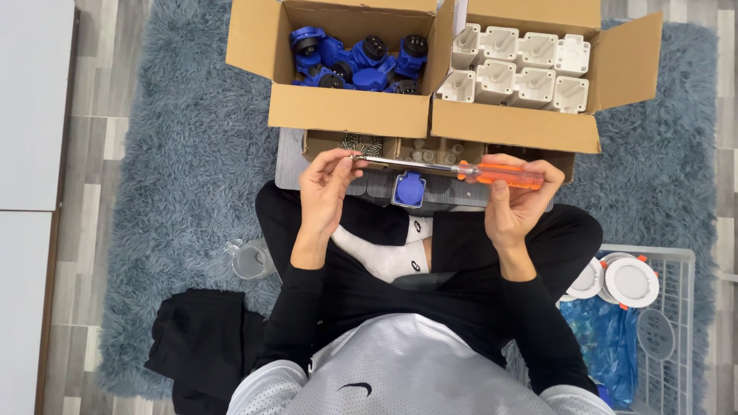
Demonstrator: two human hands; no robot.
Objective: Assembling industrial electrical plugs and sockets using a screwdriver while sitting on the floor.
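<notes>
My right hand (pixel 516 201) grips the orange handle of a screwdriver (pixel 492 174), held level across my lap. Its metal shaft runs left to my left hand (pixel 327 183), whose fingertips pinch something small at the tip; I cannot tell what it is. A blue socket part (pixel 409 189) lies on the grey board (pixel 288 165) just beneath the shaft. I sit cross-legged on a shaggy blue-grey rug (pixel 184 177).
Ahead stand an open cardboard box of blue socket parts (pixel 361 58) and another of white housings (pixel 523 69), with small trays of screws (pixel 361 144) before them. A wire basket with round white lamps (pixel 630 280) is at right; a clear cup (pixel 250 261) and black cloth (pixel 200 338) at left.
</notes>
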